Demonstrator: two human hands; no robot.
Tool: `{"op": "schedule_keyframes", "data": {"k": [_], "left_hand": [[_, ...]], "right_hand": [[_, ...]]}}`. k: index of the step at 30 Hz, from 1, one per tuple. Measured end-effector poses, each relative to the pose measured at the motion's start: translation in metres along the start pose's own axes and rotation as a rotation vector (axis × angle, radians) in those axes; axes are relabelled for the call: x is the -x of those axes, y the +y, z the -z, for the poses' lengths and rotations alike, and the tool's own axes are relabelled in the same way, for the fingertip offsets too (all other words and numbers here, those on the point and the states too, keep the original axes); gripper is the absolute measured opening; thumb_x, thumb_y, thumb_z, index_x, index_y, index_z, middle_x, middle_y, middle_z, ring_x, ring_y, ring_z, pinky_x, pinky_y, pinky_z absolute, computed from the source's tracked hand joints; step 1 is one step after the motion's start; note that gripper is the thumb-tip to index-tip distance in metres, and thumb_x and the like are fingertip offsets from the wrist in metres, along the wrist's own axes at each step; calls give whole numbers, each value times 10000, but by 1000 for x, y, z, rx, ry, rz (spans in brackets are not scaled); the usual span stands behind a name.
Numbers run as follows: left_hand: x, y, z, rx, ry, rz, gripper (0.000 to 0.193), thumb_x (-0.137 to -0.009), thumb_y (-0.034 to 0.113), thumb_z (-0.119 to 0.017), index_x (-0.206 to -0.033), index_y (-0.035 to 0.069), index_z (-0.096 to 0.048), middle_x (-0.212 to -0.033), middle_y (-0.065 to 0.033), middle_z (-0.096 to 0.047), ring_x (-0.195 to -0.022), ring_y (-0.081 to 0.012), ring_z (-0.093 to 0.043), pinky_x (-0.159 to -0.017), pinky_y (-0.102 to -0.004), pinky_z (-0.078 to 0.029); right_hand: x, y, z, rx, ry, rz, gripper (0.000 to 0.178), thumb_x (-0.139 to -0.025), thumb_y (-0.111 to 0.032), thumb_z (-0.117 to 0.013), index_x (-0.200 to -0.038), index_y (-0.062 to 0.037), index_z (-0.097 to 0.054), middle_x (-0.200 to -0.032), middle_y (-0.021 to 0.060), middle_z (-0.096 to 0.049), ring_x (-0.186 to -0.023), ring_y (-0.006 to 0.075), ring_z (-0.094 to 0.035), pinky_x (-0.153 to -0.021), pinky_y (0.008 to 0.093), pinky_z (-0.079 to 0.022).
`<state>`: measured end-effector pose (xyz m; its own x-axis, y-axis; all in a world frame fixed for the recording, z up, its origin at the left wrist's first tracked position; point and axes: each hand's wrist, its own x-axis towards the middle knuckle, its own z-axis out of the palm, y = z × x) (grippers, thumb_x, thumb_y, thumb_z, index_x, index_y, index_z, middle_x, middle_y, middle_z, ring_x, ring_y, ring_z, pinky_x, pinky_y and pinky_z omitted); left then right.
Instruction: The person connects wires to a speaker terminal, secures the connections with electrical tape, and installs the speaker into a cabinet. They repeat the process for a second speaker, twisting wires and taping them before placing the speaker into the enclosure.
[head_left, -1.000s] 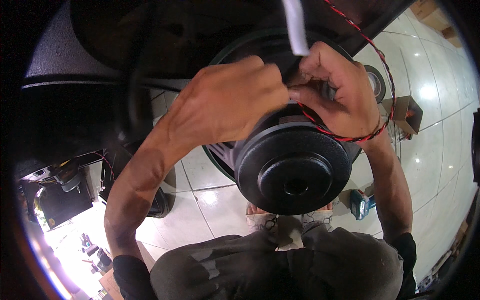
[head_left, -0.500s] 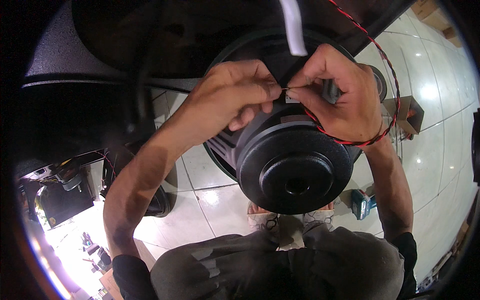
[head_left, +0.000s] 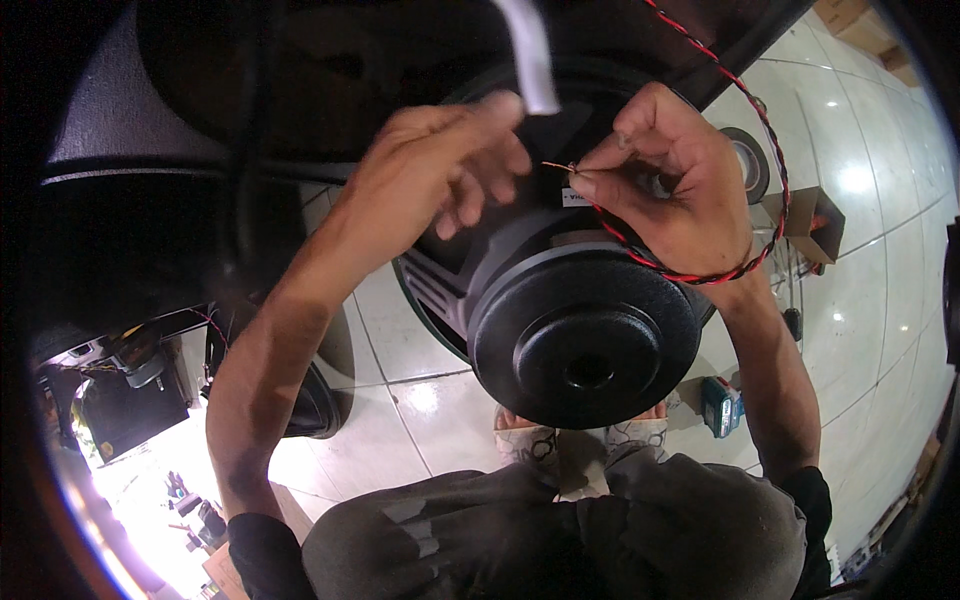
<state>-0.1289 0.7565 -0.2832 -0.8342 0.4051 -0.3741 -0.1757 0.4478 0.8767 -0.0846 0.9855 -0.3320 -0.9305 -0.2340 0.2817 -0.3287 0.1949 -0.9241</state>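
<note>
A large black speaker driver point(head_left: 590, 330) rests with its round magnet toward me, and a small white label shows on its frame. Above it, my right hand point(head_left: 680, 185) pinches the end of a twisted red-and-black wire point(head_left: 715, 278). Bare copper strands point(head_left: 556, 165) stick out leftward from that thumb and forefinger. The wire loops under my right hand and runs up past the far edge of the driver. My left hand point(head_left: 445, 165) is apart from the strands, its fingers loosely bent, spread and somewhat blurred, with nothing seen in them.
A white tube-like strip point(head_left: 530, 60) hangs at the top over the driver. A black panel point(head_left: 210, 120) lies beyond my left arm. On the tiled floor to the right are a tape roll point(head_left: 745, 165), an opened cardboard box point(head_left: 815, 225) and a teal tool battery point(head_left: 722, 407).
My left hand has let go of the wire tip and moved away to the left. The copper strands now show bare. My right hand keeps its pinch, nearly in place.
</note>
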Motion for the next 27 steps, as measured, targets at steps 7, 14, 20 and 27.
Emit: {"op": "schedule_keyframes", "data": {"k": [7,14,20,27], "left_hand": [[-7,1,-12,-481,-28,-519,203,-955,213,-668,-943,17,-619,-787,-93,-600,-664,-158,-571,-544,-261,-447],[-21,-12,-9,-861,211,-1040,124,-892,48,-697,-987,1,-633,-870,-119,-617,-790,-237,-625,-671,-306,-514],[-22,-16,-12,-612,72,-762,109,-920,97,-689,-992,18,-674,-889,-83,-638,-793,-177,-628,-677,-290,-505],[-24,-19,-28,-527,27,-701,131,-925,115,-680,-1019,24,-677,-889,-107,-667,-765,-213,-642,-681,-333,-506]], "right_hand": [[1,1,-4,-23,40,-28,263,-831,50,-722,-935,-27,-493,-826,120,-729,-820,152,-714,-745,272,-540],[8,4,-9,-110,179,-183,259,-793,-44,-747,-937,5,-537,-787,141,-716,-710,160,-680,-654,287,-495],[22,-5,-6,35,267,-315,266,-743,-64,-759,-902,15,-561,-768,114,-690,-710,181,-682,-663,293,-499],[16,-5,3,145,105,-250,230,-681,-91,-772,-810,25,-621,-761,89,-611,-704,231,-662,-658,319,-505]]}}
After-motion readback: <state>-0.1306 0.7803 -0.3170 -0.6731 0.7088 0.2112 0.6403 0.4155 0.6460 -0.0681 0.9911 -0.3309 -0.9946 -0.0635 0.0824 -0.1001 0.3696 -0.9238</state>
